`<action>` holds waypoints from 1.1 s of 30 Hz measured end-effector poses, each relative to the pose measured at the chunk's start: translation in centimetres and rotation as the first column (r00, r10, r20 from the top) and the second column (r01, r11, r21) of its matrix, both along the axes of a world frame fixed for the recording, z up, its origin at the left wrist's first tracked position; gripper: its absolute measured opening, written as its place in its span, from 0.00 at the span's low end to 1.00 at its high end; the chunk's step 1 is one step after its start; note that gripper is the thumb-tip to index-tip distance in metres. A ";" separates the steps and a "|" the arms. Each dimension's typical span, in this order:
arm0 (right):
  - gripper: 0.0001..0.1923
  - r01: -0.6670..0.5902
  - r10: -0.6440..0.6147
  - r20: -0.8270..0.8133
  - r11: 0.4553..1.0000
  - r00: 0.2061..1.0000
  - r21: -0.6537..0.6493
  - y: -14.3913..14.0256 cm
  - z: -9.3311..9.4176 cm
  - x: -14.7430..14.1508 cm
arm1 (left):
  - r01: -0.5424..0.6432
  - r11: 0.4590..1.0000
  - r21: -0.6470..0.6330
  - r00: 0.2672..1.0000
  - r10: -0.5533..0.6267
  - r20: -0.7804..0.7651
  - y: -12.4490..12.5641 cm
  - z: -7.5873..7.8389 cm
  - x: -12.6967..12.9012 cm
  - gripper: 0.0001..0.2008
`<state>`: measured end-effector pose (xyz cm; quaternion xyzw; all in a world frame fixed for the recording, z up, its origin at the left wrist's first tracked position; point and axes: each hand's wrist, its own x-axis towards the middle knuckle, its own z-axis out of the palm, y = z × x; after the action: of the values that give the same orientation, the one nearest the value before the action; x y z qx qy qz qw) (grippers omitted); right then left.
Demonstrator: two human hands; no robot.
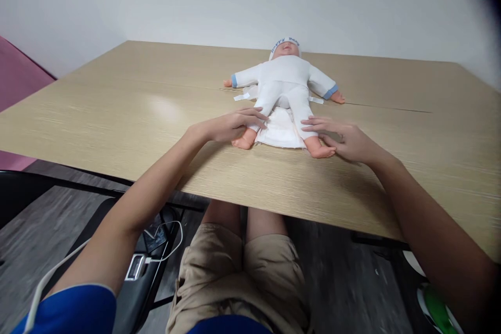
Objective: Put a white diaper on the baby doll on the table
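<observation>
A baby doll (284, 70) in a white suit with blue cuffs and a lettered white cap lies on its back on the table, feet towards me. Beneath its hips and between its legs is an unfolded white diaper (279, 130), its side tabs sticking out at both hips. The fingers of my left hand (238, 124) rest stretched over the lower leg on the left, just above the bare foot. On the other side, my right hand (342, 138) lays its spread fingers against the other lower leg. Neither hand is closed around a leg.
The wooden table (117, 109) has a seam across it and meets a pale wall behind. Below its front edge, a black chair (129, 297) holds a white device (135, 267) with a cable. A green and white object (436, 305) is at the lower right.
</observation>
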<state>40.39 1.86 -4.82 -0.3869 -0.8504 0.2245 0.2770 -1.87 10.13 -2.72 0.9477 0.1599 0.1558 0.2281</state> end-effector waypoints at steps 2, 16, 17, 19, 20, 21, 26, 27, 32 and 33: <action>0.22 -0.001 0.000 -0.037 0.999 0.999 -0.044 0.1 0.0 0.1 | -0.036 0.999 -0.014 0.999 0.036 -0.008 -0.4 0.4 0.4 0.25; 0.44 0.158 -0.291 0.343 0.917 0.893 0.367 -3.0 -0.2 -4.9 | -0.239 0.955 0.177 0.951 0.267 -0.155 -3.8 1.2 3.2 0.42; 0.39 0.162 -0.309 0.345 0.905 0.886 0.394 -2.9 -0.4 -5.0 | -0.247 0.948 0.202 0.948 0.279 -0.150 -3.8 0.9 3.4 0.39; 0.31 0.171 -0.335 0.343 0.887 0.878 0.428 -2.9 -0.7 -5.2 | -0.269 0.932 0.243 0.941 0.308 -0.142 -3.8 0.5 3.6 0.34; 0.28 0.177 -0.343 0.337 0.882 0.877 0.437 -2.8 -0.8 -5.3 | -0.281 0.924 0.259 0.936 0.323 -0.139 -3.9 0.4 3.7 0.32; 0.27 0.185 -0.350 0.328 0.878 0.877 0.442 -2.8 -0.8 -5.4 | -0.292 0.916 0.274 0.931 0.338 -0.137 -4.0 0.3 3.9 0.30; 0.22 0.240 -0.370 0.230 0.862 0.900 0.447 -2.7 -1.3 -5.8 | -0.336 0.890 0.308 0.917 0.384 -0.110 -4.5 0.5 4.7 0.17; 0.21 0.255 -0.372 0.203 0.861 0.906 0.441 -2.6 -1.4 -5.9 | -0.346 0.888 0.304 0.916 0.390 -0.097 -4.5 0.7 4.8 0.16; 0.19 0.363 -0.427 0.095 0.850 0.899 0.381 -1.1 -0.8 -5.7 | -0.429 0.879 0.207 0.897 0.442 -0.022 -3.1 1.8 5.4 0.12; 0.19 0.386 -0.443 0.084 0.848 0.893 0.364 -0.5 -0.5 -5.6 | -0.442 0.882 0.167 0.894 0.448 -0.001 -2.6 2.1 5.4 0.13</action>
<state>34.75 1.32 -5.29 -0.5255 -0.7921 -0.0229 0.3097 3.50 7.55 -0.66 0.9040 0.3642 0.1976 0.1052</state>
